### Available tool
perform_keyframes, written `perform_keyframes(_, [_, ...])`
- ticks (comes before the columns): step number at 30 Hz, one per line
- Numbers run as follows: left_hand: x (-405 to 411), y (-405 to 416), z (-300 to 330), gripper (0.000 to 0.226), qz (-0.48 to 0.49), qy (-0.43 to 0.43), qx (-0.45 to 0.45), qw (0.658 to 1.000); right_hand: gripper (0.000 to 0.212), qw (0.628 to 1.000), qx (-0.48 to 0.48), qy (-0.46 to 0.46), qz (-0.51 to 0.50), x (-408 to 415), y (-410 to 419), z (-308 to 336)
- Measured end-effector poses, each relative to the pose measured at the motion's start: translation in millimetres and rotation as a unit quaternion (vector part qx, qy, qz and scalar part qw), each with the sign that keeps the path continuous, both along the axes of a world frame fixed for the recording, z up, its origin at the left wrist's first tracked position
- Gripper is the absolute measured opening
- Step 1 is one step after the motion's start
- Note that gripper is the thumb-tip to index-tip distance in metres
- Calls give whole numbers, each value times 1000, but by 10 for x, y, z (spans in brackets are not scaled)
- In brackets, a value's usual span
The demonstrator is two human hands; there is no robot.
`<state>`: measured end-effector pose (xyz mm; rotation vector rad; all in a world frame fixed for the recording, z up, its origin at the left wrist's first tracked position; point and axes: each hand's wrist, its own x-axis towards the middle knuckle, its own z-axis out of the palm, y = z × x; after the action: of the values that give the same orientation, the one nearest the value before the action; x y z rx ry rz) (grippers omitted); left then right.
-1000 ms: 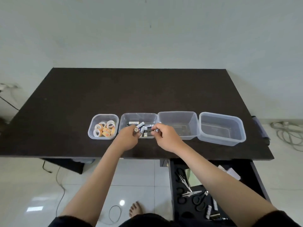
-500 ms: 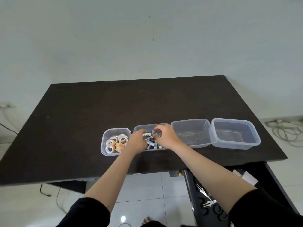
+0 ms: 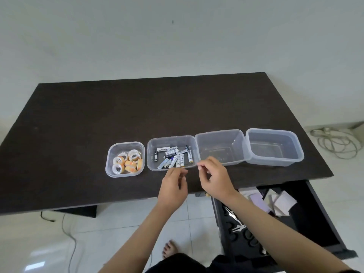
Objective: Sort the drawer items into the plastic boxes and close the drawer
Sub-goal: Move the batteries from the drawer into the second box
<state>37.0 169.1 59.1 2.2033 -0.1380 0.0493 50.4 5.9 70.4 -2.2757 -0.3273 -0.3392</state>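
Observation:
Four clear plastic boxes stand in a row on the dark table (image 3: 98,119). The left box (image 3: 110,170) holds several tape rolls (image 3: 128,162). The second box (image 3: 151,152) holds several batteries (image 3: 174,156). The third box (image 3: 220,134) and the fourth box (image 3: 275,133) hold nothing. My left hand (image 3: 173,186) and my right hand (image 3: 214,178) hover just in front of the battery box, fingers loosely curled, holding nothing. The open drawer (image 3: 319,219) at lower right contains scissors (image 3: 236,227) and paper notes (image 3: 279,201).
Cables lie coiled on the floor at the right (image 3: 334,142). Another cable (image 3: 69,233) runs across the white tiles under the table. A bare foot (image 3: 169,249) shows below between my arms.
Both hands have pulled back out of the battery box toward me and let go of the batteries, which now lie in the box. The view has tilted up slightly.

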Motion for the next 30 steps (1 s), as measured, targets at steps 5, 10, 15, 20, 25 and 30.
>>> perform_keyframes(5, [-270, -520, -214, 20, -28, 32, -7, 999, 17, 999, -37, -1, 14, -370, -502, -233])
perform_keyframes(10, [-553, -1142, -382, 19, -58, 97, -8, 994, 17, 990, -116, 77, 31, -753, -1258, -521])
perform_keyframes(15, [-940, -1715, -649, 18, -117, 199, 9, 973, 16, 950, -171, 261, 23, -1168, -2126, -888])
perform_keyframes(20, [-1168, -2103, -980, 21, -154, 314, 61, 935, 23, 895, -204, 394, 49, -1365, -2694, -1096])
perform_keyframes(25, [-1315, -2444, -1171, 31, -206, 370, 114, 899, 42, 859, -254, 428, 121, -1339, -2905, -1279])
perform_keyframes(30, [-1393, -2708, -1270, 37, -241, 392, 182, 869, 55, 820, -328, 411, 226, -1300, -2884, -1367])
